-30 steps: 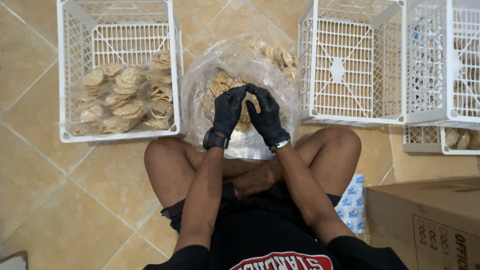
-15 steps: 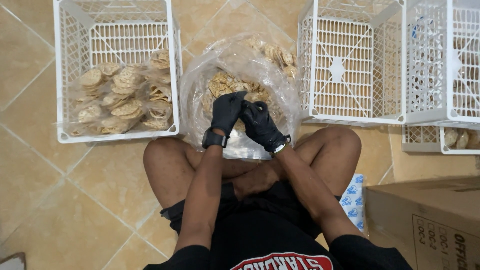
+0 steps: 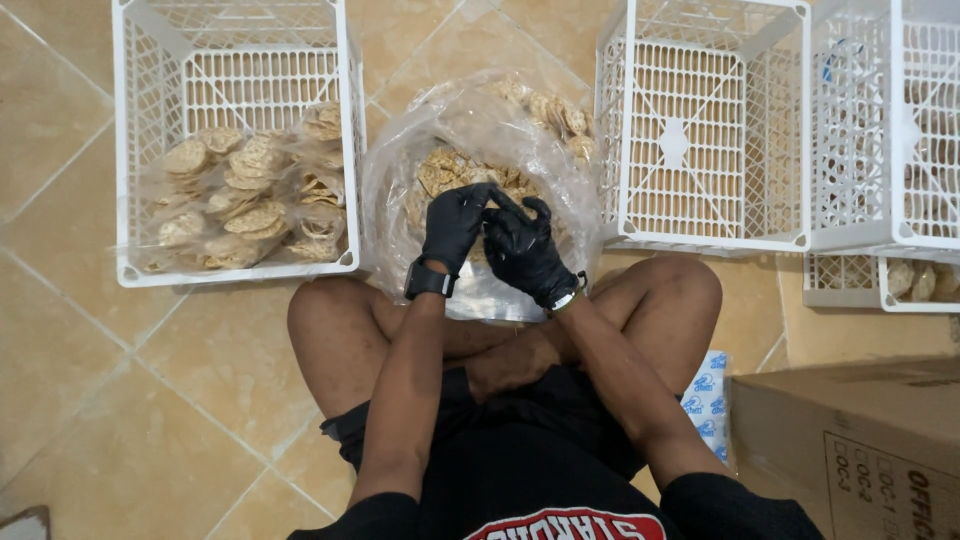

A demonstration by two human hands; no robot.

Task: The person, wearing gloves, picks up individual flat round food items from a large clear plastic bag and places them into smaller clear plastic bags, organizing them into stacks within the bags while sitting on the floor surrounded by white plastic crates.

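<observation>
Tiled floor, left hand [image 3: 455, 225] and right hand [image 3: 522, 248] (black-gloved) curled together over bagged crackers [image 3: 450, 168], grip unclear.

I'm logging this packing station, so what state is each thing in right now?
Left hand: black-gloved, fingers curled over the big bag.
Right hand: black-gloved, touching the left hand.
Big clear bag: open, holding loose crackers.
Left crate: partly filled with bagged crackers.
Middle crate: empty.
Cardboard box: flaps shut, as far as visible.
</observation>
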